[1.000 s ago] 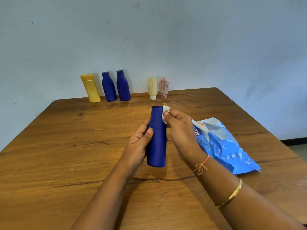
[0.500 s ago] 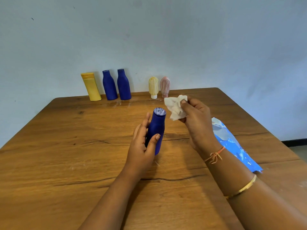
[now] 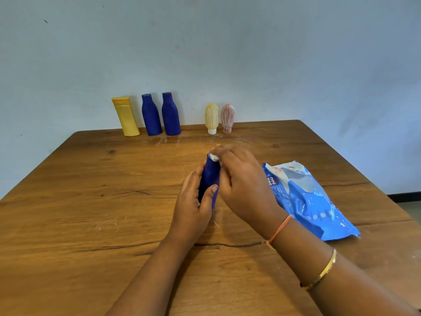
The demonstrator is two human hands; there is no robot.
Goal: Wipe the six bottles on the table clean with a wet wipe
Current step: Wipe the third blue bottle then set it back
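My left hand (image 3: 192,201) grips a dark blue bottle (image 3: 210,179) above the middle of the table, thumb on its front. My right hand (image 3: 243,185) presses a crumpled white wet wipe (image 3: 214,156) against the bottle's top end, fingers curled round the wipe, which is mostly hidden. Along the far edge by the wall stand a yellow bottle (image 3: 126,116), two dark blue bottles (image 3: 150,115) (image 3: 170,114), a small cream bottle (image 3: 211,118) and a small pink bottle (image 3: 227,118), both upside down on their caps.
A blue pack of wet wipes (image 3: 307,199) lies flat on the wooden table (image 3: 91,201) to the right of my hands. A pale blue wall rises behind the row of bottles. The table's right edge drops off toward the floor.
My right hand lifted the wipe off the bottle, then came back down onto its top end. My left hand tilted the bottle toward me and then away again.
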